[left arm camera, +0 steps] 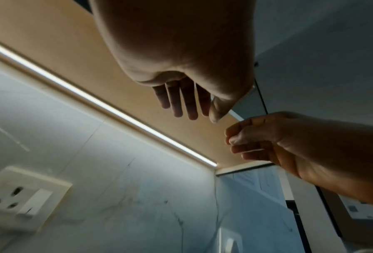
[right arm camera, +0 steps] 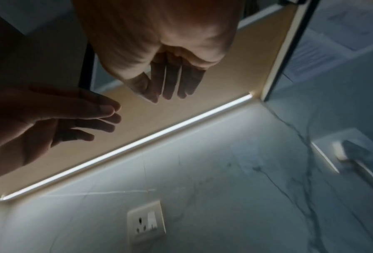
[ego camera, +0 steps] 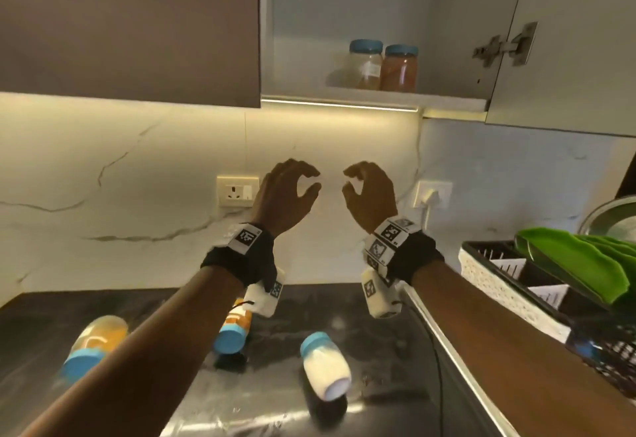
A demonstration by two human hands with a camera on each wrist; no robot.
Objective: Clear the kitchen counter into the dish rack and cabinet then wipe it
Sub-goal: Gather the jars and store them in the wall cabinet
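Both my hands are raised in front of the marble backsplash, side by side and holding nothing. My left hand (ego camera: 307, 181) (left arm camera: 187, 109) and my right hand (ego camera: 349, 180) (right arm camera: 168, 89) each have loosely curved fingers, thumbs facing each other. Below them, on the dark counter (ego camera: 382, 347), three blue-lidded jars lie on their sides. An orange jar (ego camera: 94, 342) lies at the left, a second orange jar (ego camera: 231, 331) is partly hidden behind my left forearm, and a white jar (ego camera: 326, 366) lies in the middle. The upper cabinet (ego camera: 344, 23) stands open.
Two blue-lidded jars (ego camera: 382, 65) stand on the open cabinet's bottom shelf, its door (ego camera: 568, 41) swung out to the right. A dish rack (ego camera: 499, 275) at the right holds green plates (ego camera: 578, 264) and a steel bowl (ego camera: 612, 216). Wall sockets (ego camera: 237, 191) sit on the backsplash.
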